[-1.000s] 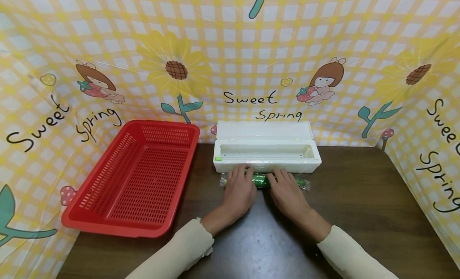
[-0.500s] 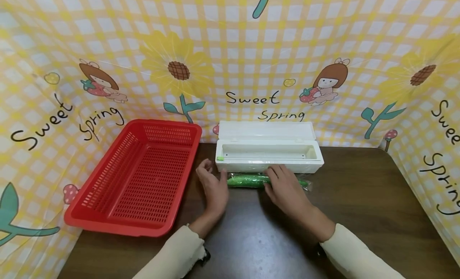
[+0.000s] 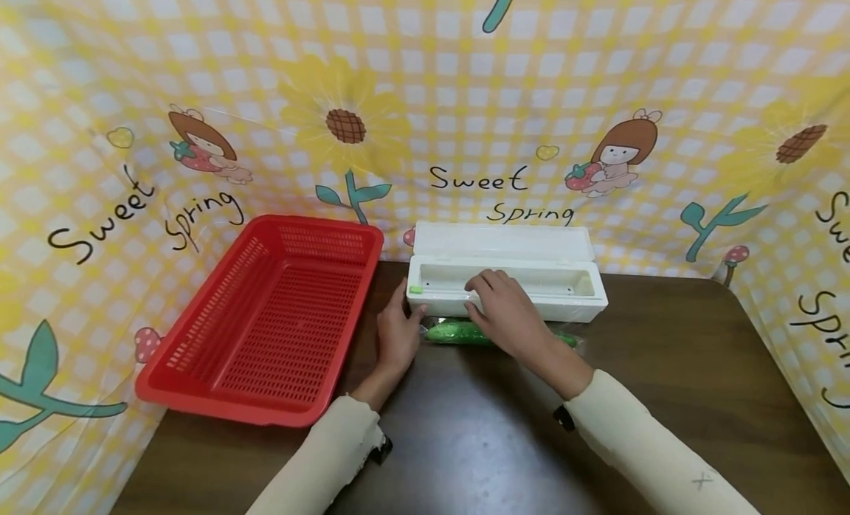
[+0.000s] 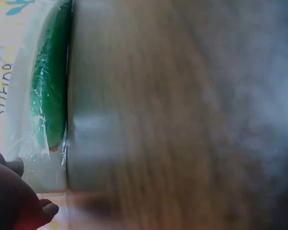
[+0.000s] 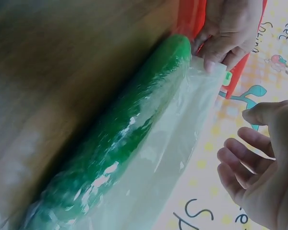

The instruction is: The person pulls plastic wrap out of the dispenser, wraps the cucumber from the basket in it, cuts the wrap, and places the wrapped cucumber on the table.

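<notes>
A white cling film dispenser (image 3: 441,307) stands at the back of the table with its lid (image 3: 502,242) raised and a green cutter slide (image 3: 415,289) at its left end. Against its front lies a green cucumber (image 3: 458,332) wrapped in clear film. My left hand (image 3: 398,334) holds the dispenser's left front corner, thumb on the front face, as the right wrist view also shows. Over the front edge of the trough hovers my right hand (image 3: 511,312), which partly hides the cucumber. Its fingers (image 5: 235,160) are loosely bent, with nothing held.
To the left, a red plastic basket (image 3: 359,308) with slotted walls takes up much of the table (image 3: 664,397). A yellow checked cloth (image 3: 465,94) with printed flowers hangs behind and on both sides.
My left hand has left the cucumber and gone left to the dispenser's corner. My right hand has lifted off the cucumber and moved up over the trough's front edge.
</notes>
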The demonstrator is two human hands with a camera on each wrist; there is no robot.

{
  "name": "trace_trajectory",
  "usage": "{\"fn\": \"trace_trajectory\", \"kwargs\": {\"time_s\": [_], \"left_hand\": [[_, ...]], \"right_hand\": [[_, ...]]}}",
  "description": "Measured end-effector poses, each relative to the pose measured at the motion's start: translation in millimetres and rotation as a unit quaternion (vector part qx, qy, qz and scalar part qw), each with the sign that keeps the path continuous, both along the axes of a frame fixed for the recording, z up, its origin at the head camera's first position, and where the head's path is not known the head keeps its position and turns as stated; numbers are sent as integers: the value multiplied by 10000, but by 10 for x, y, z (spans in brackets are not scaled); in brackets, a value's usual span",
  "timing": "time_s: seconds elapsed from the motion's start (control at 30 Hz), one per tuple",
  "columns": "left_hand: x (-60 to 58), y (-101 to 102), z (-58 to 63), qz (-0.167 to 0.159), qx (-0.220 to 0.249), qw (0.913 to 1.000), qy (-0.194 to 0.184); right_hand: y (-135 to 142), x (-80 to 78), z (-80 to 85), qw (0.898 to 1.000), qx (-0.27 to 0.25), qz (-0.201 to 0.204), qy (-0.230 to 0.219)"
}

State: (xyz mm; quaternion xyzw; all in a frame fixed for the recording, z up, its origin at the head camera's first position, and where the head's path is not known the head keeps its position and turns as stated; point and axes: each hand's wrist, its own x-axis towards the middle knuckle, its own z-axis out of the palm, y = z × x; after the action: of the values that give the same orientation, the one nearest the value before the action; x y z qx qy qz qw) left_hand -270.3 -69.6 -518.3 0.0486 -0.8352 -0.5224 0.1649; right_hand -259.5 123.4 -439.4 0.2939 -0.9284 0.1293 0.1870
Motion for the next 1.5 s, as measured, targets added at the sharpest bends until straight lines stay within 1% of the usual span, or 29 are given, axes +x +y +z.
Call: {"fn": "trace_trajectory", "kwargs": {"time_s": [0.1, 0.23, 0.3, 0.4, 0.53, 0.67, 0.73, 0.8, 0.93, 1.03, 1.2, 1.37, 1.5], "left_hand": [[-26, -44, -12, -94, -20, 9999, 104], [-66, -74, -25, -415, 259, 9988, 76], [-84, -78, -32, -515, 407, 9978, 40], [-106, -76, -49, -540, 478, 9974, 12], [-124, -52, -68, -533, 535, 9971, 32], [-133, -23, -79, -479, 551, 9973, 98], [-135, -17, -91, -424, 438, 9980, 136], [-133, -19, -97, -380, 229, 9988, 203], [-122, -24, -98, -342, -339, 9980, 409], [-108, -23, -93, -312, -642, 9961, 527], [-96, -25, -91, -258, -821, 9942, 646], [-93, -27, -89, -224, -943, 9939, 534], [-88, -23, -82, -176, -1009, 9935, 496]], "right_hand": [[-102, -63, 15, 10000, -1, 9, -62], [-212, -136, 34, 9997, -47, 52, -249], [-260, -171, 45, 9993, -59, 97, -365], [-329, -217, 57, 9981, -17, 189, -579], [-407, -268, 81, 9969, 128, 335, -702], [-474, -328, 135, 9945, 94, 495, -919], [-511, -370, 167, 9920, 85, 563, -1129], [-552, -421, 195, 9890, 115, 603, -1343], [-632, -505, 216, 9854, 236, 621, -1566], [-678, -533, 189, 9849, 369, 702, -1540], [-740, -548, 127, 9860, 482, 842, -1354], [-778, -576, 100, 9851, 572, 887, -1357], [-788, -602, 109, 9829, 687, 962, -1409]]}}
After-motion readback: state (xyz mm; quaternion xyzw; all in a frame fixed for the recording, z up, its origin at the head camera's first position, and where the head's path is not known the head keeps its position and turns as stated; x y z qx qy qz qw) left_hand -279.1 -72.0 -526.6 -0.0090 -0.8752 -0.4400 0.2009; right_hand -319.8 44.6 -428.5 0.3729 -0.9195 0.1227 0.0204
